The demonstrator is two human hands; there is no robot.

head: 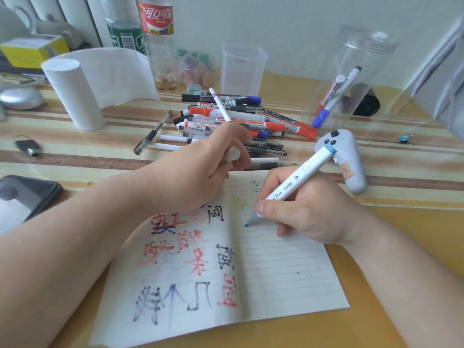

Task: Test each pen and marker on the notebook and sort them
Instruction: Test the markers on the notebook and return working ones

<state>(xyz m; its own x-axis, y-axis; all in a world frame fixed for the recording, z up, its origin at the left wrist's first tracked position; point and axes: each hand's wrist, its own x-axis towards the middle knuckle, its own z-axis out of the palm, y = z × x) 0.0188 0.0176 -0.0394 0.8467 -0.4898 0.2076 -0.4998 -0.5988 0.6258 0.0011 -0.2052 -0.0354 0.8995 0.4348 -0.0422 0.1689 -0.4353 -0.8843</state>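
Right grip (308, 212) clamps one blue marker (298, 179) on the notebook (288, 272); left grip (200, 172) pinches one pen (221, 105).

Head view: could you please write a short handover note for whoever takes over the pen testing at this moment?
Right hand grips a blue-ended marker, tip at the right page of the notebook.
Left hand holds a pink-ended pen and a white cap.
Done: the left page carries red, black and blue test marks; two markers stand in the clear jar.
Left: the pile behind the notebook looks unsorted.
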